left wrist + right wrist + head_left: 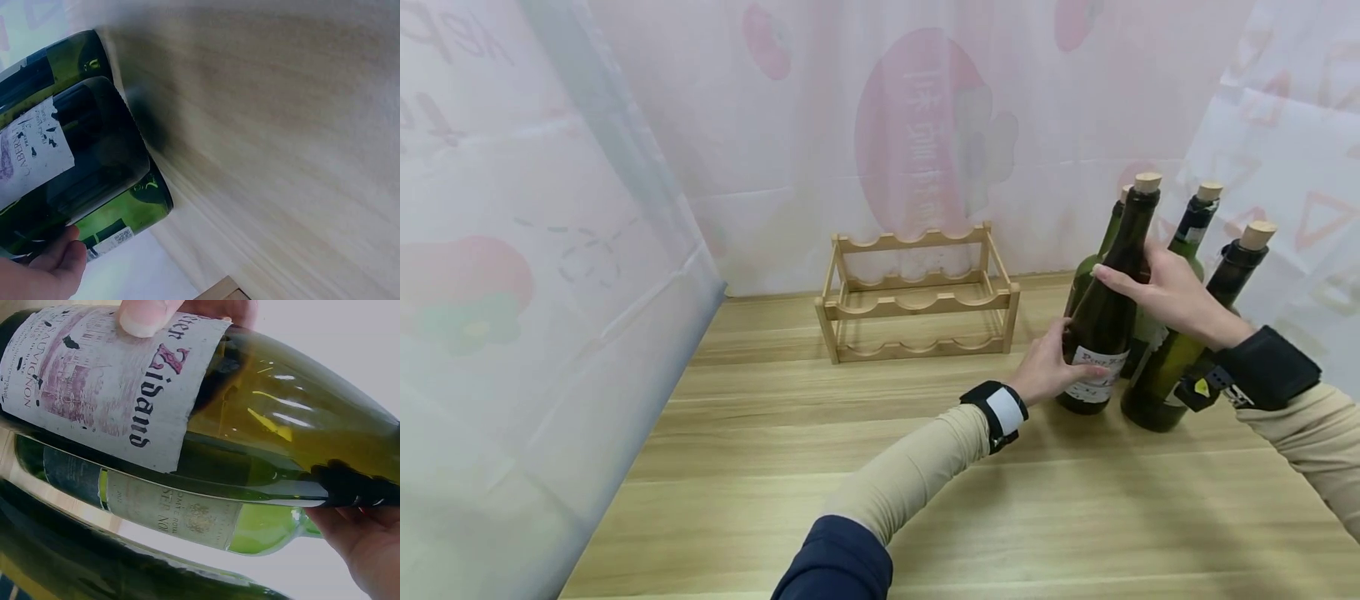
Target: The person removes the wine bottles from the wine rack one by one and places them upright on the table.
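Both hands hold one dark green corked wine bottle (1101,317), which leans slightly to the right at its top. My left hand (1047,368) grips its lower body beside the white label (112,381). Higher up, the right hand (1183,292) grips the bottle's shoulder, thumb across the front. Three more corked bottles stand close about it: a green bottle (1084,277) partly hidden behind, another green bottle (1192,233) behind the right hand, and a dark bottle (1228,275) at the right, partly covered by the right wrist. Whether the held bottle's base touches the table cannot be told.
A two-tier wooden wine rack (917,307) with scalloped rails stands at the back middle of the wooden table (760,467), left of the bottles. No bottle lies in it. Pale printed curtains (760,150) hang behind and along both sides.
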`<state>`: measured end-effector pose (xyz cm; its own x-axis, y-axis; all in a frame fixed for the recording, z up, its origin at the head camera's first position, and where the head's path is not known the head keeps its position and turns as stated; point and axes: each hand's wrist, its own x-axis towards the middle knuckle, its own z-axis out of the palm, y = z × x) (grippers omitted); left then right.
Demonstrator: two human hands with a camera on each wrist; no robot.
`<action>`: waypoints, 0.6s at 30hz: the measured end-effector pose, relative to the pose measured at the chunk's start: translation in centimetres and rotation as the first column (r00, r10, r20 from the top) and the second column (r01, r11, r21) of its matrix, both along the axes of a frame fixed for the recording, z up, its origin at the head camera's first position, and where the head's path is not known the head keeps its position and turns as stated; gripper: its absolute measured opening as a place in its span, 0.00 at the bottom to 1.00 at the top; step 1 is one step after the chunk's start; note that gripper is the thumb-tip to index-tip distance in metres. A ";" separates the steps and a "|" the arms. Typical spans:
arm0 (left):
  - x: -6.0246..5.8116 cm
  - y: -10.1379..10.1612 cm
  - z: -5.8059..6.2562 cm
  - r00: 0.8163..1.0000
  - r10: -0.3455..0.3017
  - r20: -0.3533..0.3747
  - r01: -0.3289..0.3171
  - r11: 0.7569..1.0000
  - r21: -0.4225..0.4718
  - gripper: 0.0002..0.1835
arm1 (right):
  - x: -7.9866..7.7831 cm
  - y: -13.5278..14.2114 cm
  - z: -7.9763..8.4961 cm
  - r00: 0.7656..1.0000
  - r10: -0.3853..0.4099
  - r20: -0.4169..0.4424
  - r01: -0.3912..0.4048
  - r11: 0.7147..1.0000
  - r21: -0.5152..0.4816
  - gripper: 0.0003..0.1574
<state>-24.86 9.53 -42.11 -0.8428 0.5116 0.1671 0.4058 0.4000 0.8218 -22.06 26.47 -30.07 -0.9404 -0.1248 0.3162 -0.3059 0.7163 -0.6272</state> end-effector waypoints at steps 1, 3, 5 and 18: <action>0.0 0.0 0.0 1.000 0.002 -0.003 -0.002 1.000 -0.001 0.40 | 0.0 0.0 0.0 1.000 0.000 -0.004 0.000 1.000 -0.001 0.41; 0.0 0.1 -0.1 1.000 0.005 -0.015 -0.006 1.000 -0.005 0.40 | 0.2 0.0 -0.1 1.000 -0.003 -0.008 0.003 1.000 -0.004 0.39; 0.1 0.2 -0.2 1.000 0.005 -0.026 -0.005 1.000 -0.009 0.40 | 0.3 0.0 -0.2 1.000 -0.009 -0.009 0.009 1.000 -0.004 0.38; 0.8 0.6 -1.1 0.998 -0.005 -0.059 0.005 1.000 -0.002 0.39 | 1.2 0.2 -1.0 0.999 -0.028 0.024 0.028 0.999 0.017 0.35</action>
